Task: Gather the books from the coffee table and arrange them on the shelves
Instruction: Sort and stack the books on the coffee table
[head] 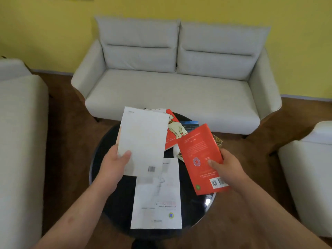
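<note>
Over the table (122, 203), books (143, 141) in both hands (113, 164)

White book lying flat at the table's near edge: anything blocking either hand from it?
Nothing lies on the flat white book. But the left hand holds a second white book, which hangs over its far corner in this view, and the right hand holds a red book.

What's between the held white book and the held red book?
Head view: a dog-cover book lies on the black table between the white book in the left hand and the red book in the right hand.
</note>
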